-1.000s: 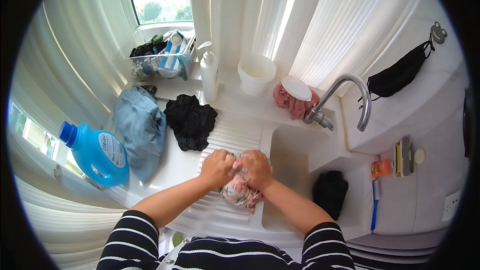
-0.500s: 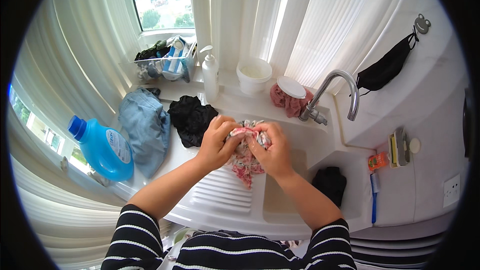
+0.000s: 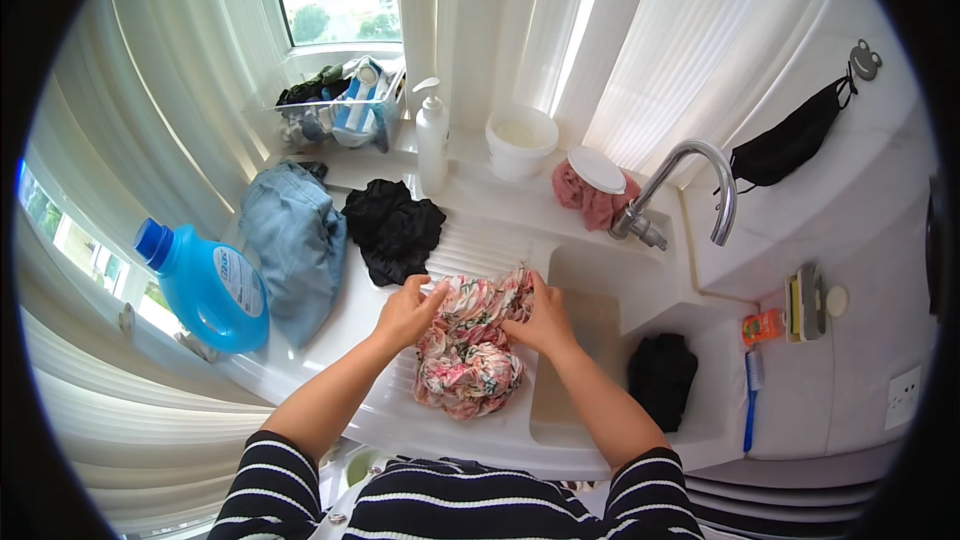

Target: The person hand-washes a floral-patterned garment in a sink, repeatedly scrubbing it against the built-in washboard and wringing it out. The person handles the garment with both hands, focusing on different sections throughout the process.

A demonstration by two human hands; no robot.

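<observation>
Pink mostly: had the floral cloth (image 3: 468,375) bunched over the ridged washboard (image 3: 485,243), just left of the sink basin (image 3: 598,285). Had hands apart, either side: clamped right hand (image 3: 545,320) on its right edge, touched upper left edge with left hand (image 3: 405,318); couldn't tell whether gripping. Saw black garment (image 3: 393,230) just beyond, light-blue garment (image 3: 293,245) left of that, then blue bottle (image 3: 205,290). Spotted pump bottle (image 3: 432,145), white tub (image 3: 520,150) farther back, plus pink cloth (image 3: 583,203) under white lid (image 3: 597,170) beside faucet (image 3: 728,195). Noted black cloth (image 3: 661,380) right of basin, blue-handled brush (image 3: 751,395) farther right, black mask (image 3: 795,140) hung above.
</observation>
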